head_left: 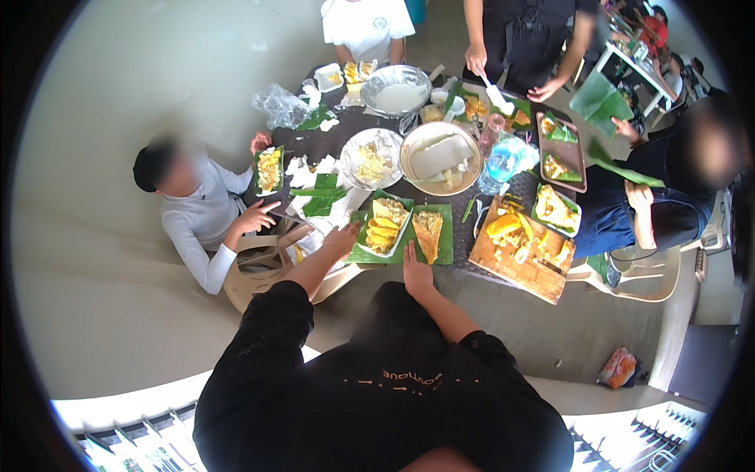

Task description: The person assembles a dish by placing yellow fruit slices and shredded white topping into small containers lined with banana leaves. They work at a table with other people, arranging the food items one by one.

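Note:
In front of me a green banana leaf lies at the table's near edge. On its left part stands a white tray lined with leaf, holding yellow mango slices and a pale, crumbly topping. Beside the tray a folded, golden-brown wedge of food rests on the leaf. My left hand is at the leaf's left edge, close to the tray, fingers stretched out. My right hand reaches the leaf's near edge just below the wedge, its fingers extended and nothing in them.
To the right lies a wooden cutting board with mango pieces. Beyond are a shredded-food plate, a tan basin, a metal bowl and a water jug. Several people surround the table; plastic chairs flank me.

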Demonstrator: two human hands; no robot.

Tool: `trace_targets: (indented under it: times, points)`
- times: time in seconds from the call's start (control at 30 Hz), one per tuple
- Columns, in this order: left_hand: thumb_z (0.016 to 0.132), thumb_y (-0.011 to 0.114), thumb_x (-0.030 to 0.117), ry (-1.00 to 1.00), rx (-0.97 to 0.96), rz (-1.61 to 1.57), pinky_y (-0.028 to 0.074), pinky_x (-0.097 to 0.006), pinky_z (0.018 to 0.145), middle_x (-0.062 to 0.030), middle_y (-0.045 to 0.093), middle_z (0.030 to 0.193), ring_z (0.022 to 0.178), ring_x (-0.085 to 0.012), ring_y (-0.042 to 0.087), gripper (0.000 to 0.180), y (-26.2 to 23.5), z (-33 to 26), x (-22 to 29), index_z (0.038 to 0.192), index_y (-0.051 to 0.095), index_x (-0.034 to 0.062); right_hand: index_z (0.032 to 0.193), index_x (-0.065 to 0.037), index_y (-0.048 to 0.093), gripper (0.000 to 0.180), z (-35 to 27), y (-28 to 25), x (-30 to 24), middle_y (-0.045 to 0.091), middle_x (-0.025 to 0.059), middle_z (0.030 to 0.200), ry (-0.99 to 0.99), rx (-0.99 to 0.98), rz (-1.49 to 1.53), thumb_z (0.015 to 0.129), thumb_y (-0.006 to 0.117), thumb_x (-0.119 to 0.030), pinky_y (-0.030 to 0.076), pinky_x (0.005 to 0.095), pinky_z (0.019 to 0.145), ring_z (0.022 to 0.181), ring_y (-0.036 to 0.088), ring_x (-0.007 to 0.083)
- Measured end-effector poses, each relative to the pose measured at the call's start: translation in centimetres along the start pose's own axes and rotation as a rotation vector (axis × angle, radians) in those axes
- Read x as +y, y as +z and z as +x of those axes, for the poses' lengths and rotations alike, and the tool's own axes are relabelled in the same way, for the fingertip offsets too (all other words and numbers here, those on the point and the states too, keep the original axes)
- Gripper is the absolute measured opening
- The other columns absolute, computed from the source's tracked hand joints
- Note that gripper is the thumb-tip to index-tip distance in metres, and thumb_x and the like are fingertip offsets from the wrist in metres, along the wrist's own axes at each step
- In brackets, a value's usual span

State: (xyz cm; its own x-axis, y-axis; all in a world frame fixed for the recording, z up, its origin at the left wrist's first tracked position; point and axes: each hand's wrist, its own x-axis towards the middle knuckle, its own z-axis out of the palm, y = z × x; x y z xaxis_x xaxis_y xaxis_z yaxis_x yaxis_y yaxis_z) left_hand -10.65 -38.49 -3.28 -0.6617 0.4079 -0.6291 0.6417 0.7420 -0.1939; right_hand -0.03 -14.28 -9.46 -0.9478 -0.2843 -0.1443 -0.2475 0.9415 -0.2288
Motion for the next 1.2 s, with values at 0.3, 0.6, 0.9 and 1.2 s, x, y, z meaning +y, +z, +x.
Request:
trace_targets:
  times: [0.3, 0.6, 0.9, 1.2]
  points:
    - [0.075, 0.068, 0.012, -0.039, 0.027, -0.037, 0.039, -0.044, 0.100, -0.0084, 0.017, 0.155, 0.137, -0.0219, 0.031, 0.083, 0.4, 0.1, 0.0, 0.146, 0.025, 0.0059, 0.143, -0.002, 0.029, 0.066, 0.5, -1.2, 0.6, 0.014, 0.0156, 0.155, -0.031, -0.052, -0.045, 0.081, 0.052, -0.007, 0.052, 0.0377, 0.053, 0.059, 0.064, 0.0245]
    - [0.086, 0.052, 0.014, -0.016, 0.145, 0.000, 0.037, -0.044, 0.103, -0.0081, 0.020, 0.154, 0.136, -0.0223, 0.033, 0.064, 1.4, -0.1, -0.2, 0.145, 0.027, 0.0107, 0.147, -0.004, 0.021, 0.072, -0.2, -1.4, -0.3, 0.005, 0.0126, 0.157, 0.020, -0.084, -0.153, 0.081, 0.052, -0.005, 0.053, 0.0364, 0.059, 0.067, 0.065, 0.0228]
    - [0.082, 0.060, 0.013, -0.009, 0.110, -0.113, 0.041, -0.041, 0.101, -0.0085, 0.017, 0.155, 0.138, -0.0233, 0.031, 0.071, 0.9, -0.4, -0.4, 0.145, 0.028, 0.0110, 0.147, -0.004, 0.022, 0.072, 0.6, 0.0, -1.8, 0.006, 0.0093, 0.157, 0.140, -0.095, -0.229, 0.082, 0.053, -0.005, 0.052, 0.0373, 0.061, 0.067, 0.063, 0.0240]
    - [0.071, 0.069, 0.013, 0.015, 0.165, -0.134, 0.052, -0.034, 0.084, -0.0102, 0.018, 0.155, 0.137, -0.0229, 0.032, 0.084, 2.2, -0.2, -1.1, 0.144, 0.029, 0.0109, 0.146, -0.004, 0.024, 0.070, 0.9, 1.7, -2.9, 0.010, 0.0098, 0.157, 0.198, 0.034, -0.337, 0.082, 0.052, -0.006, 0.050, 0.0333, 0.054, 0.059, 0.060, 0.0183]
